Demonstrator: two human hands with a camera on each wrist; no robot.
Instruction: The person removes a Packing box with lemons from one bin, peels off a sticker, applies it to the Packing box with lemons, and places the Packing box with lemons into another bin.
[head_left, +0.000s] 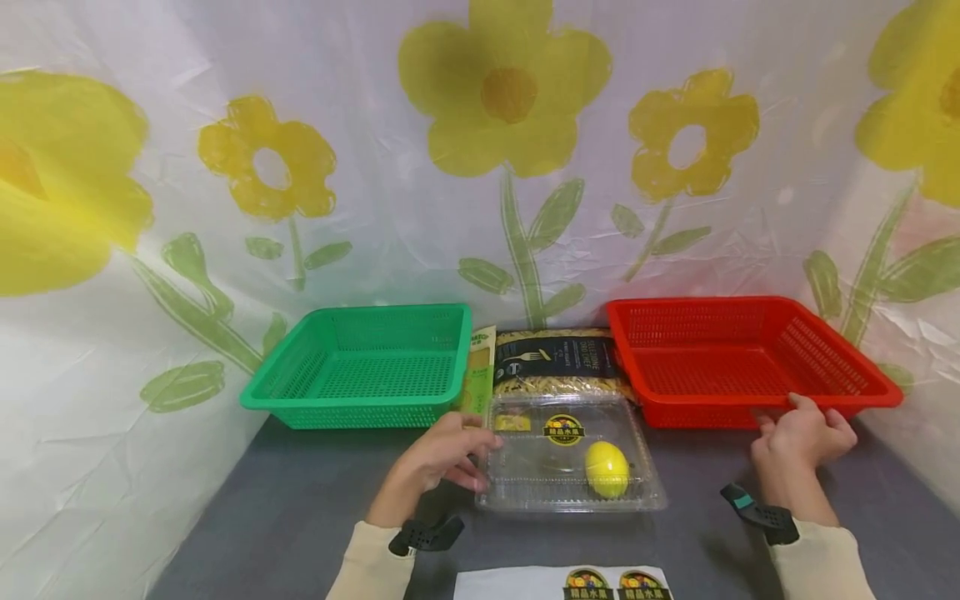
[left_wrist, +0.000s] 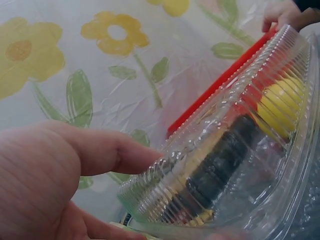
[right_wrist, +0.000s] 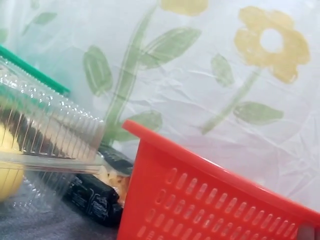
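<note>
A clear plastic clamshell container (head_left: 558, 492) with a round fruit-label sticker (head_left: 563, 430) on its lid lies in the middle of the table. Inside shows a yellow lemon (head_left: 607, 470). My left hand (head_left: 448, 452) grips the container's left side, thumb against the ridged lid wall (left_wrist: 145, 195) and fingers low at its edge. At the front rim of the red basket (head_left: 701, 412), my right hand (head_left: 802, 437) holds on with fingertips over the rim. In the right wrist view only a fingertip (right_wrist: 306, 232) shows against the basket (right_wrist: 200, 200).
A green basket (head_left: 360, 412) stands at the back left. Between the baskets lie a pasta bag (head_left: 555, 358) and a green-and-tan packet (head_left: 478, 375), partly behind the container. At the front edge is a white sheet (head_left: 510, 583) with round stickers. A flowered curtain (head_left: 420, 250) closes the back.
</note>
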